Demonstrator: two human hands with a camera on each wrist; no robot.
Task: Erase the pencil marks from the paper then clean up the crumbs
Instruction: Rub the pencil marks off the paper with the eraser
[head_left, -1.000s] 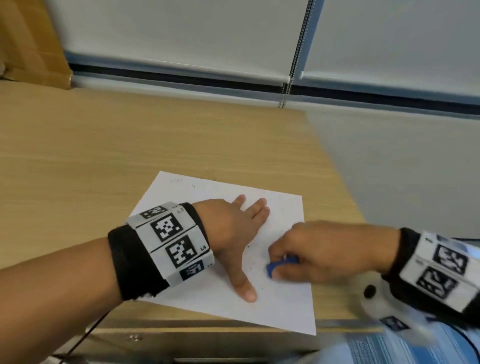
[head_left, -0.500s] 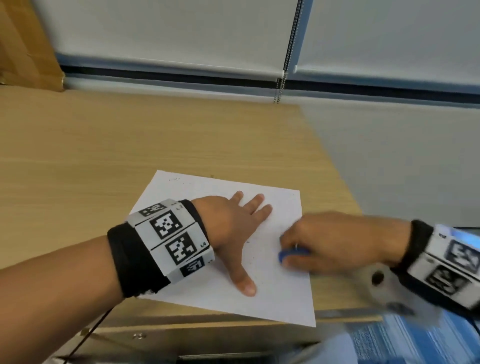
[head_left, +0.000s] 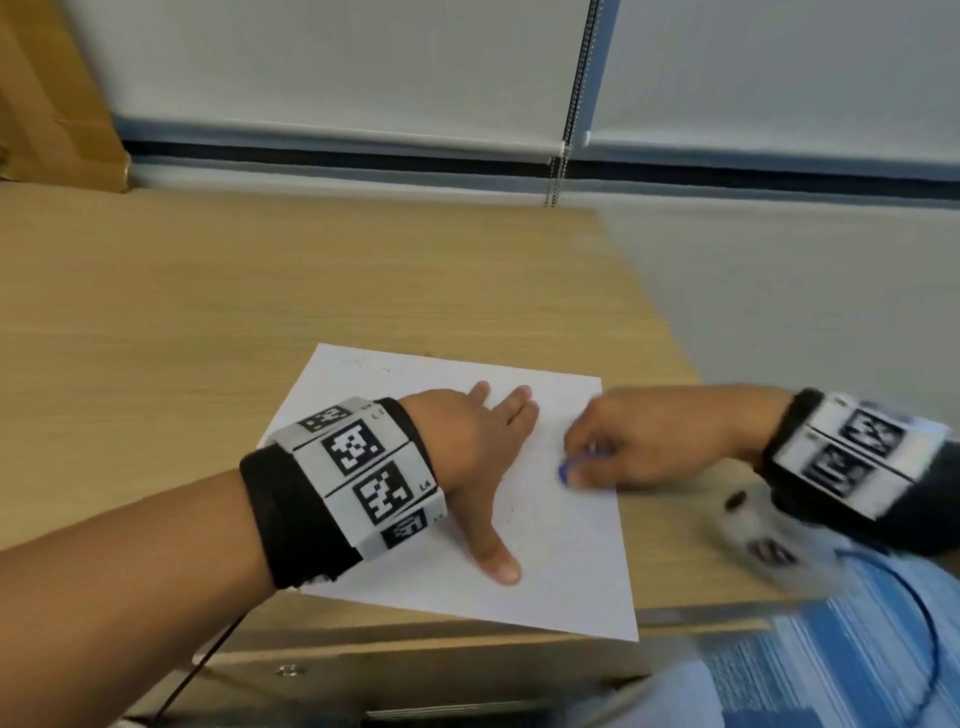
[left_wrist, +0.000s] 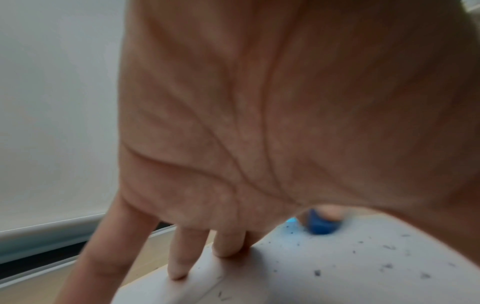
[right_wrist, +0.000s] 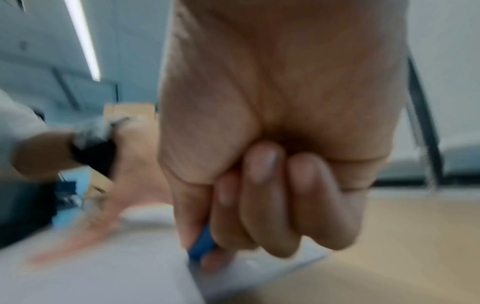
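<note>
A white sheet of paper (head_left: 561, 561) lies on the wooden desk (head_left: 260, 312) near its front right corner. My left hand (head_left: 483, 447) rests flat on the sheet with fingers spread, holding it down. My right hand (head_left: 623, 447) pinches a small blue eraser (head_left: 566, 470) against the paper near its right edge. The left wrist view shows the eraser (left_wrist: 320, 224) and dark crumbs (left_wrist: 389, 265) scattered over the paper (left_wrist: 337, 277). In the blurred right wrist view, curled fingers (right_wrist: 259, 205) grip the eraser (right_wrist: 201, 244). Faint marks (head_left: 358, 361) remain near the sheet's far left corner.
The desk's right edge runs close to the paper, with grey floor (head_left: 805, 312) beyond. A window blind (head_left: 363, 67) and its bead chain (head_left: 563, 130) stand behind the desk. A cardboard box (head_left: 52, 104) sits at the far left. A black cable (head_left: 202, 660) hangs off the front edge.
My right hand slid the eraser rightward and away from me across the paper, then slightly back left. The left hand stayed pressed on the sheet.
</note>
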